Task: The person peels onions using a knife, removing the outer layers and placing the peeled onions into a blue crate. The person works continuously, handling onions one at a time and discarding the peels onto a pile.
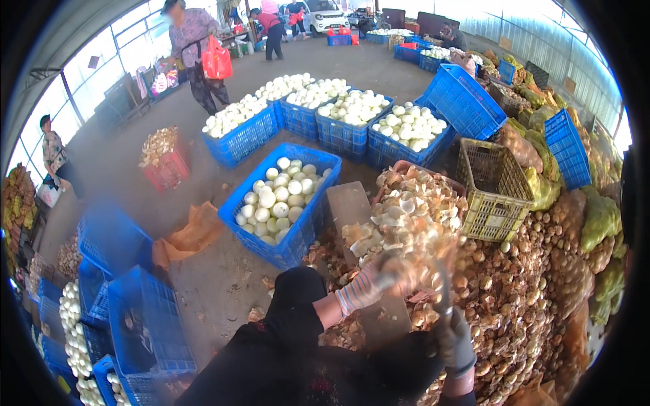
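My left hand (388, 279), in a striped work glove, is blurred over the near edge of a heap of onion skins (406, 208); it seems to hold a pale rounded thing, too blurred to name. My right hand (453, 337), in a grey glove, is closed around the handle of a curved metal tool (444, 286), perhaps a knife, whose blade points up beside the skins. A reddish tub (429, 171) holds the heap. A blue plastic crate (284, 256) of peeled white onions (281, 195) stands ahead and to the left. Unpeeled onions (502, 304) lie piled at the right.
More blue crates (244, 144) of peeled onions stand ahead. A yellow crate (495, 203) sits beside the onion pile, with net sacks (602, 218) behind. Blue crates (144, 314) are stacked at the left. A person (195, 45) with a red bag stands beyond; others are farther off.
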A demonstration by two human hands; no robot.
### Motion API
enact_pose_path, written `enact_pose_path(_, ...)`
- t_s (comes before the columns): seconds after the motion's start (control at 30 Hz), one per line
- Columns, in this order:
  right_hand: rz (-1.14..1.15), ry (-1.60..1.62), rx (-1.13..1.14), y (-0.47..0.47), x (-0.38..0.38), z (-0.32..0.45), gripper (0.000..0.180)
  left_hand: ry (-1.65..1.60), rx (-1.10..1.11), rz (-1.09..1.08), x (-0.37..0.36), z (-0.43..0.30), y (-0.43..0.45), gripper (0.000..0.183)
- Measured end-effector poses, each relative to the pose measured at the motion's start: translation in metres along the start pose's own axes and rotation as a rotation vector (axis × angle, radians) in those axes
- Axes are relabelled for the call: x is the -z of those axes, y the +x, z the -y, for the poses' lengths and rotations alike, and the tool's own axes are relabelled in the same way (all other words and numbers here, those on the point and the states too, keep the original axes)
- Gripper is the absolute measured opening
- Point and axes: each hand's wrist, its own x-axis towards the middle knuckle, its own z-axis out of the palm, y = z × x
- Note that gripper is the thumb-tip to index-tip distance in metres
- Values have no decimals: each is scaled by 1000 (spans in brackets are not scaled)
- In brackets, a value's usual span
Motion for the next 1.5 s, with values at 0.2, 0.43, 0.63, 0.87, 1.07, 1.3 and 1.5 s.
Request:
enact_pose_path(0.2,-54,134,57,53,-33,-24,24,-526,80,-71,49,-34,6,49)
enact_pose_path(0.43,0,-536,330,83,-76,-20,24,-166,-180,-98,89,-67,17,64)
enact_pose_path(0.63,4,-818,363,99,-111,-18,26,-9,-191,-172,107,-64,18,68)
enact_pose_path(0.87,-12,-901,354,105,-122,-18,23,-16,-158,-167,108,-68,15,73)
enact_pose_path(1.07,45,-940,217,112,-119,-21,17,125,-125,-216,93,-73,13,82)
enact_pose_path(1.3,41,-831,327,105,-113,-19,17,739,-369,-207,99,-61,14,95)
enact_pose_path(1.5,0,-1093,465,130,-109,-36,17,-66,-140,-130,97,-55,14,64)
